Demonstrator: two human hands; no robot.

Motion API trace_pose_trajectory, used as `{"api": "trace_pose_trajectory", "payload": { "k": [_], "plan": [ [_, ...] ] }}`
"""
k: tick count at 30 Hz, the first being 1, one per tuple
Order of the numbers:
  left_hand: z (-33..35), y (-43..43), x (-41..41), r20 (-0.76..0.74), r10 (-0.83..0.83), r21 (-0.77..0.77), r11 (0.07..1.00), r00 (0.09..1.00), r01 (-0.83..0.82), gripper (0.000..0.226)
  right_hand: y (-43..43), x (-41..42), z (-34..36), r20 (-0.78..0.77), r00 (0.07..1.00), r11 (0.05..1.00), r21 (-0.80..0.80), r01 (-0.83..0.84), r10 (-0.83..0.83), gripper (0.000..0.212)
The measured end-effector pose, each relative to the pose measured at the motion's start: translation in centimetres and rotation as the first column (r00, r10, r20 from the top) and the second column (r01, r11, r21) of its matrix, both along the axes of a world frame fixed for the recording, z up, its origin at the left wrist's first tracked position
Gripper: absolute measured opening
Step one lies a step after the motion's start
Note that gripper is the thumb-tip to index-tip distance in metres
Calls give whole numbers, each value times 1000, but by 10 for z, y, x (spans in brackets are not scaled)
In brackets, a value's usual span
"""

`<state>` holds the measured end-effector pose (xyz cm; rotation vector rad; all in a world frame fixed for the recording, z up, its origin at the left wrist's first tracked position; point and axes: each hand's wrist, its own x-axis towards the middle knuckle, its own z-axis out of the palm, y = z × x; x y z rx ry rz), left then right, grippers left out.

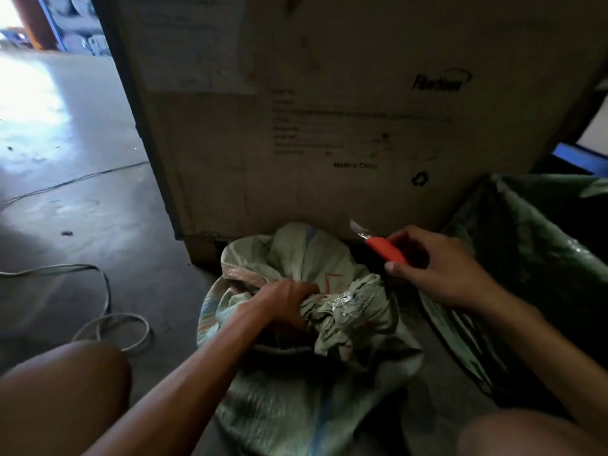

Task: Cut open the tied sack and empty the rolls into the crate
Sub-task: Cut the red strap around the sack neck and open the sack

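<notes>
A pale green woven sack (296, 383) stands on the floor between my knees, its neck bunched and wound with clear tape (345, 299). My left hand (286, 302) grips the gathered neck just left of the tape. My right hand (437, 268) holds an orange utility knife (383, 248) above and to the right of the knot, its blade (357, 229) extended and pointing up-left, clear of the sack. The rolls are hidden inside the sack. To the right stands a container lined with dark green plastic (533, 264).
A large printed cardboard box (329, 110) stands directly behind the sack. A grey cable (108, 320) lies looped on the concrete floor to the left. My bare knees fill the bottom corners. Blue racking (575, 158) shows at the right edge.
</notes>
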<state>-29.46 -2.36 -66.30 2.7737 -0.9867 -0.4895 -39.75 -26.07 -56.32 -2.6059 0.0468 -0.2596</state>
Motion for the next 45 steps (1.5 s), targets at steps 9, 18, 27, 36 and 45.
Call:
{"api": "trace_pose_trajectory", "payload": {
  "k": [9, 18, 27, 36, 45],
  "plan": [
    [58, 21, -14, -25, 168, -394, 904, 985, -165, 70, 33, 3, 75, 165, 985, 999, -14, -41, 42, 40],
    [81, 30, 5, -607, 237, -728, 217, 759, -650, 54, 64, -3, 123, 256, 965, 993, 83, -88, 65, 36],
    [94, 30, -3, -823, -336, -482, -14, 458, -876, 62, 87, -5, 80, 211, 977, 969, 229, -93, 44, 36],
    [79, 38, 3, -769, -529, -289, -216, 360, -933, 59, 92, 18, 54, 189, 981, 900, 435, -38, -50, 20],
    [74, 26, 5, -716, -550, -316, -294, 430, -902, 68, 93, 29, 40, 227, 973, 887, 457, -68, -43, 22]
  ]
}}
